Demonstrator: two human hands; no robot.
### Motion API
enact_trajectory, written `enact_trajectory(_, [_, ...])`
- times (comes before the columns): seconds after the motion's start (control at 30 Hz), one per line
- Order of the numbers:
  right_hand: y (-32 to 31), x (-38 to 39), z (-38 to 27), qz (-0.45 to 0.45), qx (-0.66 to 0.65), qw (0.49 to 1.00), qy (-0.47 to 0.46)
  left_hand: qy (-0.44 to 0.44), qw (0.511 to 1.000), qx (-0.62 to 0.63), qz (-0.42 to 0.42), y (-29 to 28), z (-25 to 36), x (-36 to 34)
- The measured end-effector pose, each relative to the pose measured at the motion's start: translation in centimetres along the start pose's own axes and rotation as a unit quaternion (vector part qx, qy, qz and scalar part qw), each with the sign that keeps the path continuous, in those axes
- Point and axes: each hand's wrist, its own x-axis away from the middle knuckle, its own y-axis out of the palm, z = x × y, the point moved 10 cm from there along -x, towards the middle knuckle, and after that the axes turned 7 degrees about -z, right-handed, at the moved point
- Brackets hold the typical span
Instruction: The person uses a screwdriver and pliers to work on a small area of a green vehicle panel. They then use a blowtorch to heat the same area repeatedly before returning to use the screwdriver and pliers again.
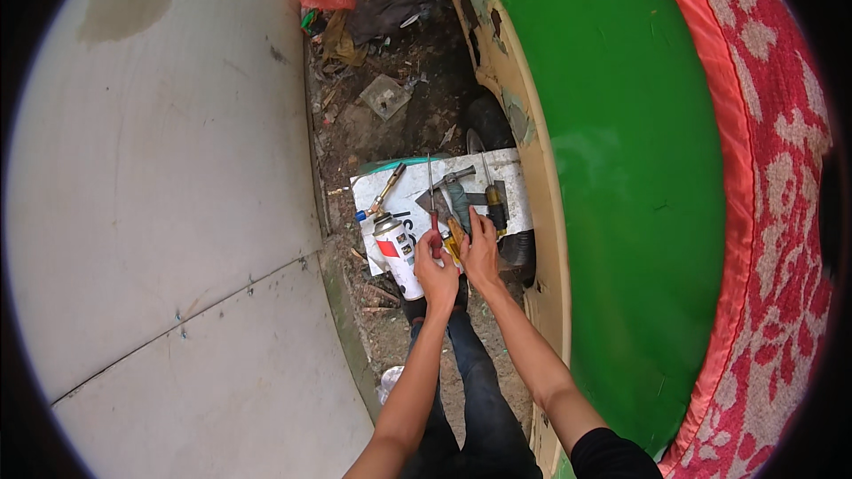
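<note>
Apparent step: handling the red-handled, slim metal-shafted screwdriver (434, 221). Left hand (437, 273) curls beside it; right hand (481, 254) extends fingers; pinch cannot be told. Next move calls for firm grip.

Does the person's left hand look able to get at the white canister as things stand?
Probably yes: the left hand is just right of the white canister, with nothing visible standing between them.

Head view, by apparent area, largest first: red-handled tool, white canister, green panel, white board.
1. Green panel
2. White board, partly covered
3. White canister
4. Red-handled tool, partly behind fingers
</note>
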Motion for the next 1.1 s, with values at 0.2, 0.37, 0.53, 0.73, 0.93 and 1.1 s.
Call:
enact_trajectory(0.2, [-0.4, 1.6, -1.4, -0.045, -0.053, 0.998, 0.004, 0.048, 0.997, 0.030, 0.057, -4.8, 2.0, 1.6])
enact_trajectory(0.37, [2.3, 2.8, -2.0, -0.106, 0.005, 0.994, 0.017, 0.048, 0.989, -0.106, 0.092, -7.1, 0.7, 0.8])
enact_trajectory(0.53, [2.8, 3.2, -3.3, -0.093, 0.102, 0.990, 0.043, 0.011, 0.983, -0.152, 0.102, -7.1, -1.0, -0.6])
enact_trajectory(0.73, [3.4, 3.1, -2.8, -0.072, 0.137, 0.987, 0.030, -0.093, 0.982, -0.136, 0.090, -6.6, -4.9, -1.5])
enact_trajectory(0.93, [3.2, 3.4, -2.6, -0.042, 0.148, 0.988, 0.000, -0.165, 0.982, -0.073, 0.053, -6.0, -8.8, -2.1])
enact_trajectory(1.1, [3.0, 3.4, -1.8, -0.027, 0.077, 0.996, 0.021, -0.141, 0.987, -0.062, 0.050, -6.9, -8.7, -1.5])
